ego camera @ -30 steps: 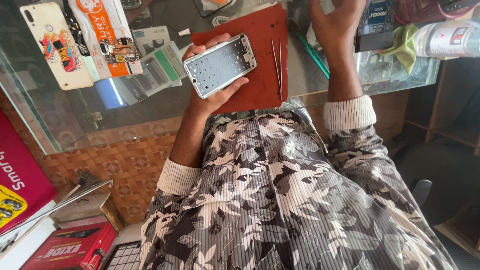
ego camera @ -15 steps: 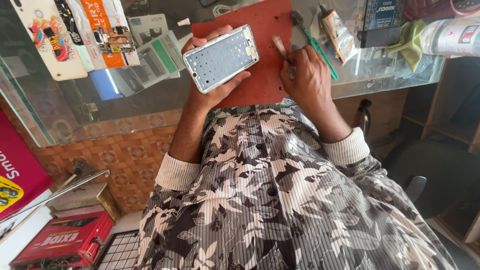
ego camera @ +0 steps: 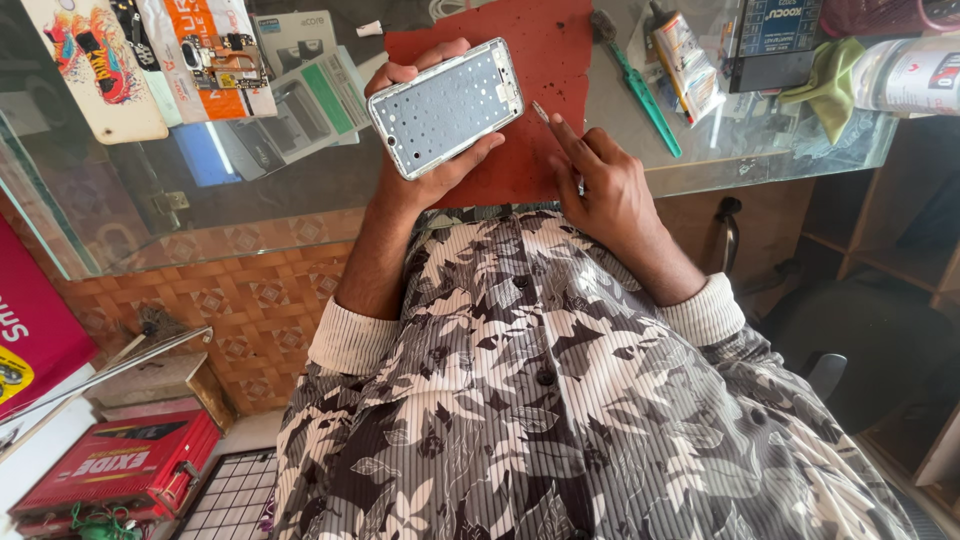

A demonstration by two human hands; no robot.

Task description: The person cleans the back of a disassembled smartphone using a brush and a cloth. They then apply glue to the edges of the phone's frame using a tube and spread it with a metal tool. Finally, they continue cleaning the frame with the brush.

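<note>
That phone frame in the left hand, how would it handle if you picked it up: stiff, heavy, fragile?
The phone frame is probably light: it looks like a thin stripped plate dotted with small holes, and the left hand supports it with the fingers alone. It likely stays fairly stiff, lying flat without sagging. The thin rim could bend if squeezed, and its smooth surface may be a little slippery.

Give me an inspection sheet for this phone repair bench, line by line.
Surface: glass desk with a red mat.
Job's things: phone frame, perforated side up; tweezers.
Clutter: green brush, glue tube, phone case, green cloth, bottle.
Grippers: left hand holds the frame; right hand pinches the tweezers beside it.
Cables: nothing seen.
Surroundings: red box on the floor, wooden shelves.
</note>
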